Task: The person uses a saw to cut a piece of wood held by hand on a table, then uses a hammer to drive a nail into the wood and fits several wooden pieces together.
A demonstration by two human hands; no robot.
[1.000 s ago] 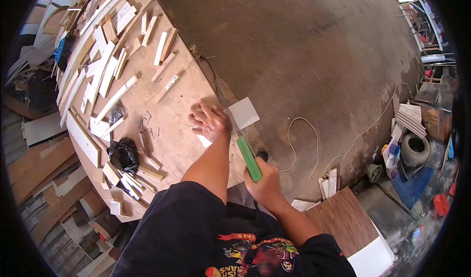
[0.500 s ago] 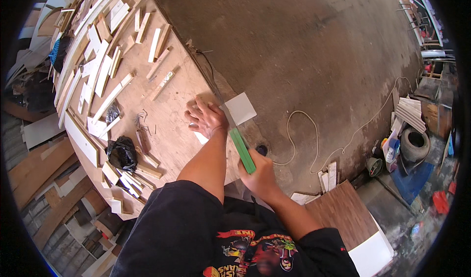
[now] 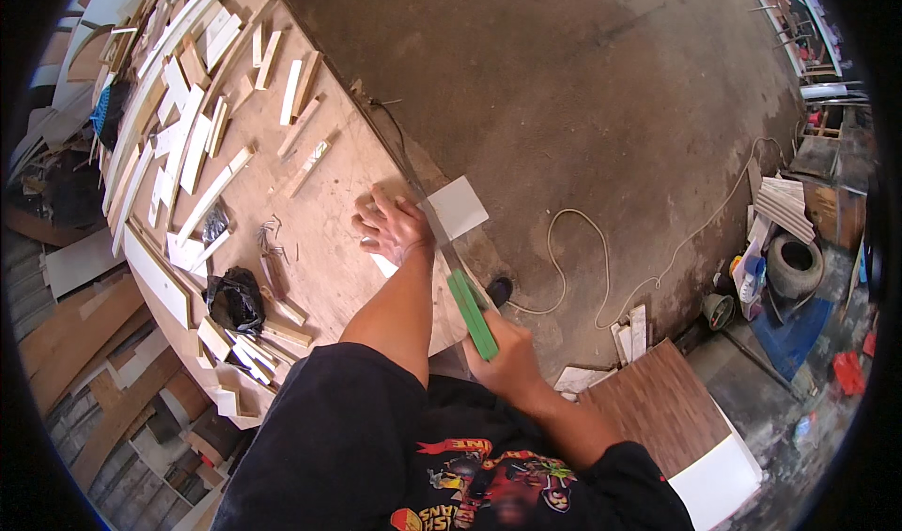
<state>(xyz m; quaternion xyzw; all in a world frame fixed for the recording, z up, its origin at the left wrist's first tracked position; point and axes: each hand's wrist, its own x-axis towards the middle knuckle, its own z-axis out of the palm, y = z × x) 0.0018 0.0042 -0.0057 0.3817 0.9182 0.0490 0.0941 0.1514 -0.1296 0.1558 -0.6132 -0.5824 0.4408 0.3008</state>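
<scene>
My left hand is open, its spread fingers pressing a white board onto the plywood work surface at its right edge. Part of the board is hidden under that hand and arm; a square white portion sticks out past the edge. My right hand is closed on the green handle of a hand saw. The saw's thin blade runs away from me across the white board, just right of my left hand.
Many wood offcuts, a black plastic bag and loose nails lie on the plywood. A cable snakes over the concrete floor. At right are a tyre, stacked strips and a brown panel.
The saw and my right hand moved forward, then back toward me. My left hand stays pressed in place, shifting slightly in the picture along with the whole view.
</scene>
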